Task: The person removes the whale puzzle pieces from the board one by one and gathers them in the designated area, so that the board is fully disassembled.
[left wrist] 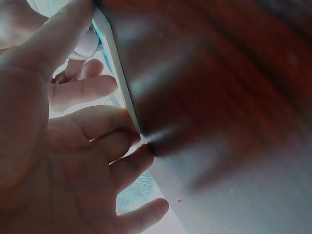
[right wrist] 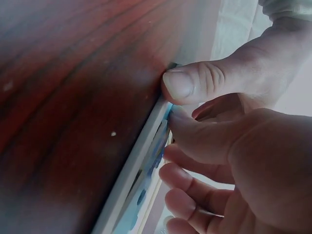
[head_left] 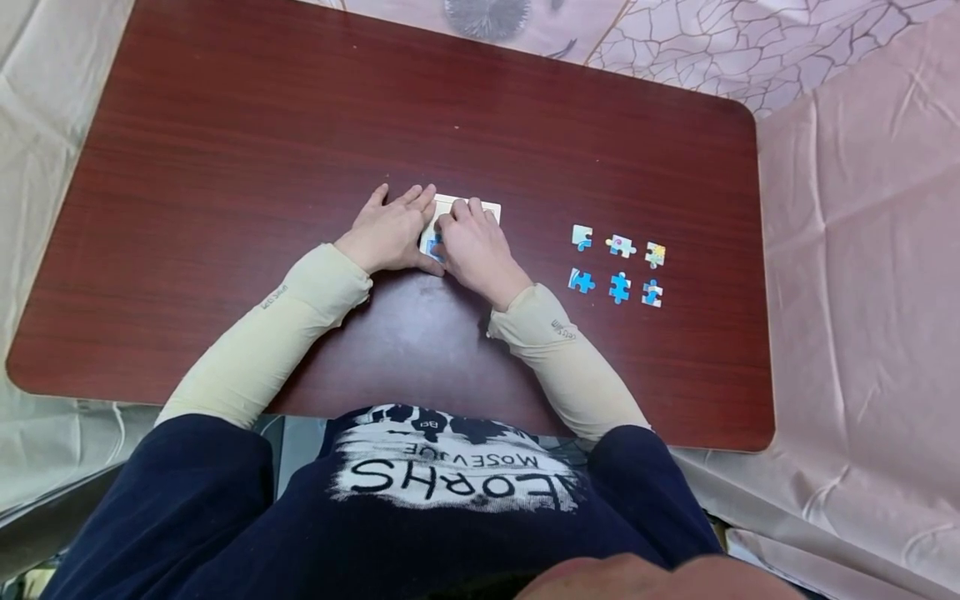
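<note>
In the head view, a small pale puzzle tray (head_left: 491, 207) with blue jigsaw pieces (head_left: 432, 243) in its near left part lies partly hidden under both hands. My left hand (head_left: 392, 232) rests along the tray's left side, fingers spread and thumb at the near corner. The right hand (head_left: 480, 250) reaches over the tray with bent fingers, thumb and fingertips pinching a puzzle piece that they mostly cover. Seen from the right wrist, the right thumb (right wrist: 195, 131) touches blue just inside the tray rim (right wrist: 131, 180), close beside the left thumb (right wrist: 195, 83).
Several loose puzzle pieces lie in two rows on the right of the brown table (head_left: 300, 108), among them a yellow one (head_left: 655, 254) and a blue one (head_left: 619, 287). Pale pink curtain cloth (head_left: 855, 250) hangs past the right table edge.
</note>
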Action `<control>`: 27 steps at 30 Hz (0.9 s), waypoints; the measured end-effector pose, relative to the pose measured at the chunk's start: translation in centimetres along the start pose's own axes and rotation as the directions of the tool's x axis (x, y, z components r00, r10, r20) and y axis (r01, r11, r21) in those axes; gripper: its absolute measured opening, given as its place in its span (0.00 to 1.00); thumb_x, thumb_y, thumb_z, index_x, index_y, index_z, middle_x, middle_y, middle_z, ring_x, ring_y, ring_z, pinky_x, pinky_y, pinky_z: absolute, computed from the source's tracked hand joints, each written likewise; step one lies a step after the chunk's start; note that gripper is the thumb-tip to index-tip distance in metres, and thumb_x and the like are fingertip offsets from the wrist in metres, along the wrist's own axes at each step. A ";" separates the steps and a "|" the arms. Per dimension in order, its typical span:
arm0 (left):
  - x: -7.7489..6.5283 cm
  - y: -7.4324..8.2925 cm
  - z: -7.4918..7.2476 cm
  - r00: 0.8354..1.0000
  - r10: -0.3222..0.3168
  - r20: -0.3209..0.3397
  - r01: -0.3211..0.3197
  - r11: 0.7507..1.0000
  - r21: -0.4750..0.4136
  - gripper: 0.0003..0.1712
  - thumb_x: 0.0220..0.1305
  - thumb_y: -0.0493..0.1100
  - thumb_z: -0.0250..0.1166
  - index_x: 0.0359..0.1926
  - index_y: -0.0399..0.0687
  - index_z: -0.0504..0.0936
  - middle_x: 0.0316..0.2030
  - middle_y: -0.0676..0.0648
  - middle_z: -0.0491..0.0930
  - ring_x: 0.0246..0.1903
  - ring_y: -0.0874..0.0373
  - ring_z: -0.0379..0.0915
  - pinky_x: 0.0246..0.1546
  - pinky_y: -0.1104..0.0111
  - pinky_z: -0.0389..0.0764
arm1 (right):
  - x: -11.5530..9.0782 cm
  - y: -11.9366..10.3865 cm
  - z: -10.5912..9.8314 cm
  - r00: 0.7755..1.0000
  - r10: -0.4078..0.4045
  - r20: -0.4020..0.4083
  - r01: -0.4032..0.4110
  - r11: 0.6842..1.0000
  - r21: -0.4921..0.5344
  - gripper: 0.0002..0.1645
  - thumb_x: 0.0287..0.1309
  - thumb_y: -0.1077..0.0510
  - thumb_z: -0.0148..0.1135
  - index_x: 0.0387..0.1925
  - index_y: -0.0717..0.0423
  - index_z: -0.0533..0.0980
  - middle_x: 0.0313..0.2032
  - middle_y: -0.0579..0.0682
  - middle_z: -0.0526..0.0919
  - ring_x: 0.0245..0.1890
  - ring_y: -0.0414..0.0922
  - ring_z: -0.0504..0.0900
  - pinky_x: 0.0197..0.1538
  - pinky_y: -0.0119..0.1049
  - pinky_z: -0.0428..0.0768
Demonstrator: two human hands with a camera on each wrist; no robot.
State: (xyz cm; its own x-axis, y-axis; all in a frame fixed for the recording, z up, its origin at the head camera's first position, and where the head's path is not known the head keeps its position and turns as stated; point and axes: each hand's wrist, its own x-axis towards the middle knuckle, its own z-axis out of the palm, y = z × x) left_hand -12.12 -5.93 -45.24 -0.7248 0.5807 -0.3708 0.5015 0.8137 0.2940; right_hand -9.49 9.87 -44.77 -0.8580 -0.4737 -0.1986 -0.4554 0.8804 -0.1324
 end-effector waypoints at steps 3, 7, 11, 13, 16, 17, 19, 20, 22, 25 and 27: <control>0.0 0.0 0.0 1.000 0.000 -0.001 0.000 1.000 0.000 0.64 0.48 0.71 0.69 0.75 0.39 0.53 0.75 0.41 0.45 0.74 0.46 0.41 0.68 0.39 0.39 | 0.0 0.0 0.1 1.000 -0.001 -0.003 0.001 1.000 -0.003 0.17 0.62 0.47 0.63 0.46 0.54 0.79 0.45 0.53 0.73 0.49 0.53 0.68 0.49 0.46 0.70; 0.1 0.0 0.0 1.000 -0.001 0.001 0.001 1.000 -0.003 0.64 0.48 0.71 0.69 0.75 0.40 0.54 0.75 0.41 0.45 0.74 0.46 0.41 0.68 0.39 0.39 | 0.1 0.1 0.2 1.000 -0.008 -0.014 0.008 1.000 0.001 0.15 0.61 0.47 0.64 0.43 0.53 0.80 0.44 0.53 0.73 0.50 0.53 0.68 0.48 0.46 0.70; 0.1 0.0 0.1 1.000 -0.003 0.001 0.003 1.000 -0.008 0.65 0.47 0.71 0.69 0.75 0.39 0.53 0.75 0.41 0.45 0.74 0.46 0.41 0.68 0.39 0.39 | 0.1 0.1 0.2 1.000 -0.024 -0.019 0.024 1.000 0.002 0.16 0.59 0.47 0.65 0.41 0.55 0.80 0.44 0.53 0.72 0.51 0.53 0.68 0.48 0.47 0.70; 0.0 0.0 0.1 1.000 -0.002 -0.003 0.002 1.000 -0.013 0.65 0.47 0.71 0.70 0.74 0.38 0.53 0.75 0.41 0.45 0.74 0.46 0.41 0.68 0.39 0.38 | 0.1 0.2 0.2 0.999 -0.031 -0.015 0.031 1.000 0.006 0.16 0.58 0.46 0.65 0.40 0.55 0.80 0.44 0.53 0.72 0.50 0.53 0.68 0.48 0.47 0.70; 0.0 0.0 0.2 1.000 0.000 -0.010 0.000 1.000 -0.014 0.64 0.47 0.70 0.70 0.74 0.38 0.54 0.75 0.41 0.46 0.74 0.46 0.41 0.68 0.39 0.39 | 0.1 0.3 -0.1 0.999 -0.034 0.005 0.034 0.999 0.029 0.17 0.58 0.46 0.66 0.41 0.54 0.80 0.44 0.52 0.72 0.50 0.53 0.68 0.48 0.46 0.70; 0.1 0.0 0.1 1.000 0.000 -0.011 0.000 1.000 -0.013 0.64 0.47 0.71 0.69 0.74 0.39 0.54 0.75 0.41 0.45 0.74 0.46 0.41 0.68 0.39 0.39 | 0.0 0.3 -0.1 0.999 -0.035 0.012 0.035 0.999 0.040 0.17 0.58 0.46 0.66 0.42 0.53 0.80 0.44 0.52 0.72 0.50 0.53 0.68 0.48 0.46 0.70; 0.1 0.0 0.1 1.000 -0.003 -0.007 0.002 1.000 -0.008 0.64 0.48 0.71 0.69 0.74 0.39 0.54 0.75 0.41 0.45 0.74 0.46 0.41 0.68 0.39 0.39 | 0.0 0.4 -0.3 0.999 -0.038 0.021 0.037 0.997 0.064 0.17 0.58 0.47 0.67 0.43 0.53 0.80 0.45 0.51 0.72 0.50 0.52 0.68 0.48 0.46 0.71; 0.1 0.0 0.1 1.000 -0.004 -0.004 0.004 1.000 -0.005 0.64 0.49 0.71 0.68 0.74 0.39 0.53 0.75 0.41 0.45 0.74 0.46 0.40 0.68 0.39 0.38 | 0.0 0.5 -0.3 0.999 -0.040 0.024 0.038 0.996 0.081 0.18 0.58 0.48 0.67 0.44 0.53 0.80 0.45 0.52 0.73 0.50 0.52 0.68 0.48 0.46 0.71; 0.1 0.0 0.0 1.000 -0.008 0.000 0.008 1.000 0.001 0.64 0.49 0.71 0.68 0.75 0.39 0.53 0.75 0.42 0.44 0.74 0.47 0.40 0.68 0.39 0.38 | 0.0 0.6 -0.3 0.999 -0.043 0.028 0.039 0.992 0.117 0.17 0.58 0.49 0.67 0.45 0.54 0.80 0.45 0.52 0.72 0.50 0.52 0.67 0.49 0.45 0.71; 0.1 0.0 0.0 1.000 -0.011 0.008 0.011 1.000 0.006 0.63 0.50 0.72 0.67 0.75 0.39 0.52 0.76 0.42 0.44 0.74 0.47 0.40 0.68 0.40 0.38 | 0.1 0.8 -0.4 0.999 -0.032 0.034 0.025 0.982 0.187 0.16 0.59 0.51 0.67 0.46 0.54 0.79 0.45 0.51 0.72 0.49 0.51 0.67 0.50 0.44 0.71; 0.1 0.0 0.0 1.000 -0.012 0.010 0.012 1.000 0.007 0.64 0.50 0.72 0.67 0.75 0.40 0.52 0.76 0.42 0.44 0.74 0.47 0.40 0.68 0.40 0.38 | 0.1 1.0 -0.3 0.999 -0.025 0.031 0.017 0.970 0.241 0.15 0.59 0.52 0.66 0.45 0.55 0.78 0.44 0.51 0.72 0.48 0.50 0.67 0.49 0.43 0.71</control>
State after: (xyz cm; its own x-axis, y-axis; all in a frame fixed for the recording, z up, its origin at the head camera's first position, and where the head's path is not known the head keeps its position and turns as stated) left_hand -12.20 -5.91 -45.28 -0.7261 0.5709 -0.3832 0.4960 0.8209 0.2831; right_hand -10.09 10.71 -44.65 -0.8385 -0.4963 -0.2249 -0.3993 0.8406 -0.3661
